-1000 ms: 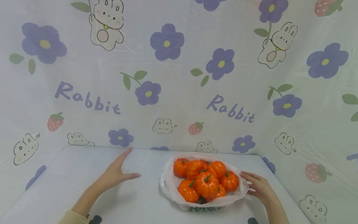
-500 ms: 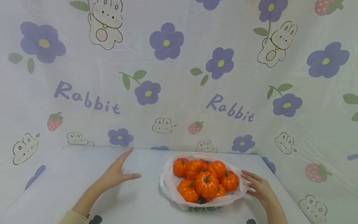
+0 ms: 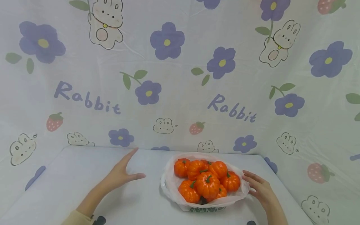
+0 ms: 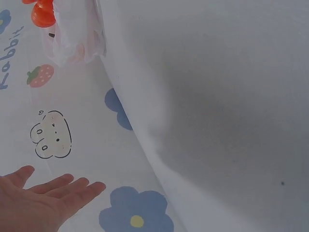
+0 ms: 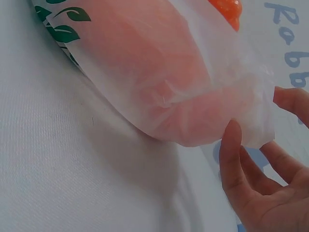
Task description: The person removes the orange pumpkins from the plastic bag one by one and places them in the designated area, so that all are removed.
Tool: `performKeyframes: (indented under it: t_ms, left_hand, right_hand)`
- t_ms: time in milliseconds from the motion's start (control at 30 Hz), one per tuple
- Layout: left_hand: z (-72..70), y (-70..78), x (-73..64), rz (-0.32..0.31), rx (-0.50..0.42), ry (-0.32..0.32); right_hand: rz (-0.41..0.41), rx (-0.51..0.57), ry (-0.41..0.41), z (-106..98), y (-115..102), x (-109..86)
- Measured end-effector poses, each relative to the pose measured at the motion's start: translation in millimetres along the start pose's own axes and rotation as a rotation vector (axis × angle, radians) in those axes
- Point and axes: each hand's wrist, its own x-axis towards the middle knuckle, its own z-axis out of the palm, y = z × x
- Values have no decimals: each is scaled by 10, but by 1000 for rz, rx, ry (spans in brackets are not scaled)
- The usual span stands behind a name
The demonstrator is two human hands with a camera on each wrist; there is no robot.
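Observation:
Several small orange pumpkins with green stems fill a white translucent plastic bag, its mouth spread wide on the table. In the right wrist view green leaf prints show on the bag. My right hand is at the bag's right rim, fingers slightly bent; the right wrist view has the thumb overlapping the bag's edge, without a clear pinch. To the left of the bag, my left hand hovers apart from it, thumb and fingers spread, holding nothing. The left wrist view shows that palm bare.
The white table reaches back to a hanging cloth printed with flowers, rabbits and strawberries. This cloth also closes in both sides. Dark rounded pieces show near each wrist.
My left hand has shifted slightly right, toward the bag. The right hand has barely moved at the rim, and the bag with its pumpkins stays in place.

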Motion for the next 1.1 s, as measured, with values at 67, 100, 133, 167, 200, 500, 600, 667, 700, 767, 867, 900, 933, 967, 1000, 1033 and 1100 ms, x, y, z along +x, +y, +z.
performKeyframes:
  t_ms: [67, 100, 133, 167, 200, 500, 600, 667, 700, 767, 867, 900, 933, 967, 1000, 1033, 1100]
  left_hand:
    - [16, 3, 5, 3, -1, -3]
    - [26, 3, 8, 3, -2, -7]
    - [33, 6, 9, 2, -3, -10]
    - [42, 9, 12, 1, -5, -12]
    - [52, 14, 14, 0, -7, -15]
    - [135, 67, 41, 9, -32, -31]
    - [156, 80, 44, 19, -42, -25]
    - [168, 91, 47, 26, -48, -21]
    - [175, 97, 49, 28, -48, -21]
    - [187, 114, 51, 27, -52, -23]
    - [207, 147, 55, 20, -60, -29]
    - [214, 159, 56, 17, -63, -32]
    - [222, 169, 58, 14, -65, -35]
    - [229, 177, 61, 11, -65, -38]
    - [238, 181, 65, 7, -64, -41]
    - [249, 184, 70, 3, -66, -45]
    - [269, 190, 78, -5, -64, -54]
  right_hand:
    - [9, -3, 4, -1, 7, -1]
    - [13, -3, 7, 0, 10, -1]
    - [16, -7, 8, 1, 13, -2]
    - [20, -10, 8, 0, 17, -3]
    - [22, -15, 11, 1, 20, -5]
    - [40, -27, 3, -3, 36, -25]
    - [40, -15, 23, 13, 32, -20]
    - [38, -9, 27, 19, 25, -13]
    - [37, -4, 30, 22, 23, -10]
    - [40, -1, 36, 27, 17, -9]
    - [45, 5, 36, 30, 14, -15]
    - [46, 7, 36, 32, 15, -20]
    - [46, 7, 35, 34, 16, -23]
    - [45, 5, 35, 36, 18, -26]
    - [45, 5, 31, 36, 19, -30]
    - [43, 0, 31, 35, 22, -32]
    - [43, -15, 31, 33, 28, -41]
